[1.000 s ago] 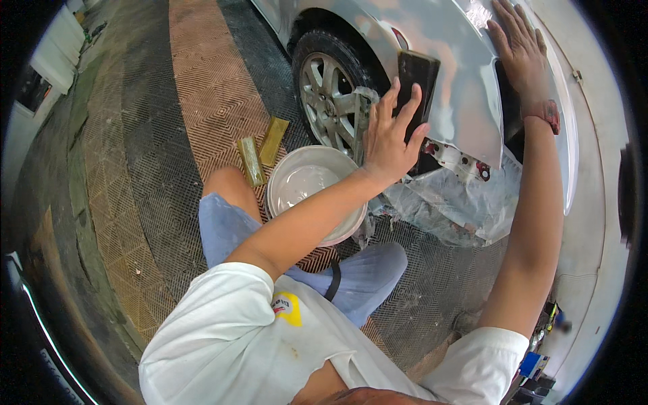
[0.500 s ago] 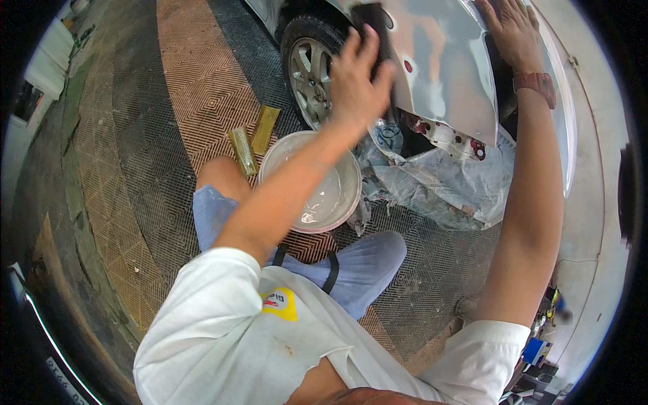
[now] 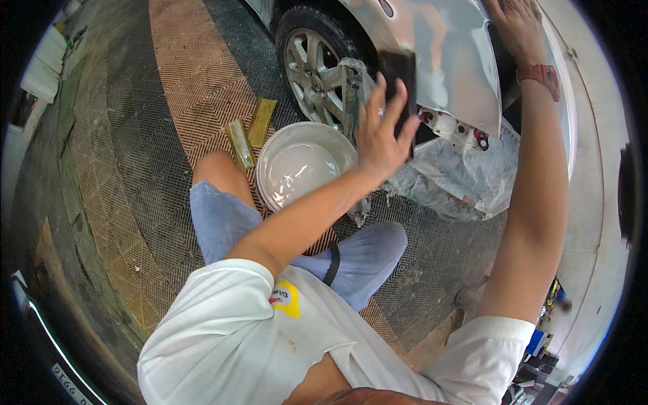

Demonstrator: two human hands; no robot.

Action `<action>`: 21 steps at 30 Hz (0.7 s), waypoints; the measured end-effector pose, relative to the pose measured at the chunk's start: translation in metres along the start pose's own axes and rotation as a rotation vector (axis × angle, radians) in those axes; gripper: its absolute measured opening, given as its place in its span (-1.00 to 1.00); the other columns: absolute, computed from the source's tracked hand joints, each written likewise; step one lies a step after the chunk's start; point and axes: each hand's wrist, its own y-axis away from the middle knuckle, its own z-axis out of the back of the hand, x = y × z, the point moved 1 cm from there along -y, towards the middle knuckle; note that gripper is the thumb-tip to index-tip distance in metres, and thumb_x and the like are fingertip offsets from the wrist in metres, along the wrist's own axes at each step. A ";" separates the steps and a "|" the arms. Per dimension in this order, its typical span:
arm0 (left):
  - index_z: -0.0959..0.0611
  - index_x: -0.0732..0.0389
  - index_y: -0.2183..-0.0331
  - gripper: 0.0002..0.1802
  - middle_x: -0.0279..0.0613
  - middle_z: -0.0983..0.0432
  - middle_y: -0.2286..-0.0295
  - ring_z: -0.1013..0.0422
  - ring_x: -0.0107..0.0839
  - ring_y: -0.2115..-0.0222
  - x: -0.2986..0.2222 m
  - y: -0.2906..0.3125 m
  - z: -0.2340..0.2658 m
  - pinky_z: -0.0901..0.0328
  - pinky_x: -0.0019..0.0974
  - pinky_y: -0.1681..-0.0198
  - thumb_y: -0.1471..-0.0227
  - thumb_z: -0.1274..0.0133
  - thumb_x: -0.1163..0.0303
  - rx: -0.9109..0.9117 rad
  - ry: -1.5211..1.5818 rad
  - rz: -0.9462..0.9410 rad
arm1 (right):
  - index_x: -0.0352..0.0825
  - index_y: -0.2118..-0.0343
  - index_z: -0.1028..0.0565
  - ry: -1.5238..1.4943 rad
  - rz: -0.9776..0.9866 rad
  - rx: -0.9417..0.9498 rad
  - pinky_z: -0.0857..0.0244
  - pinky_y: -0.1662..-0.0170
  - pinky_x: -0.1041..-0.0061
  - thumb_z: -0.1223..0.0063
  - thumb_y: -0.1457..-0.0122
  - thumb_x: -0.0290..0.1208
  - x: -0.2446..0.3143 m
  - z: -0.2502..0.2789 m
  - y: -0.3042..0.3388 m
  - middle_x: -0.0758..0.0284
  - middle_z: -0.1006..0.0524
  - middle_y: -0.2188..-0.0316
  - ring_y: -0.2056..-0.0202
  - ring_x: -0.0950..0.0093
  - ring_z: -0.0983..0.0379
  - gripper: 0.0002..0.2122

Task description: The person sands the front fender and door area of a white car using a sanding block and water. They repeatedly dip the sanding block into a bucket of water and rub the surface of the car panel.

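Left hand [image 3: 385, 138] lower, splay-fingered on block [image 3: 399, 71]

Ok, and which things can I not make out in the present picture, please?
All in the head view:
Black rectangular block: far face turned away, hidden by the block itself; edges blurred.
Right hand: fingertips cut off by the upper edge.
Bucket: part of the near rim, behind the left forearm.
Silver car: much of its body, beyond the upper edge.
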 end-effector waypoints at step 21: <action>-0.38 0.05 -0.44 -0.22 0.22 -0.21 -0.40 -0.31 0.29 -0.24 0.049 -0.067 0.005 -0.14 0.19 -0.34 -0.28 -0.21 0.15 -0.139 0.000 0.046 | -0.16 -0.39 -0.44 0.036 -0.009 0.064 0.16 -0.56 0.11 0.10 -0.49 0.01 0.005 0.014 -0.002 0.29 -0.32 -0.47 -0.54 0.27 -0.05 -0.47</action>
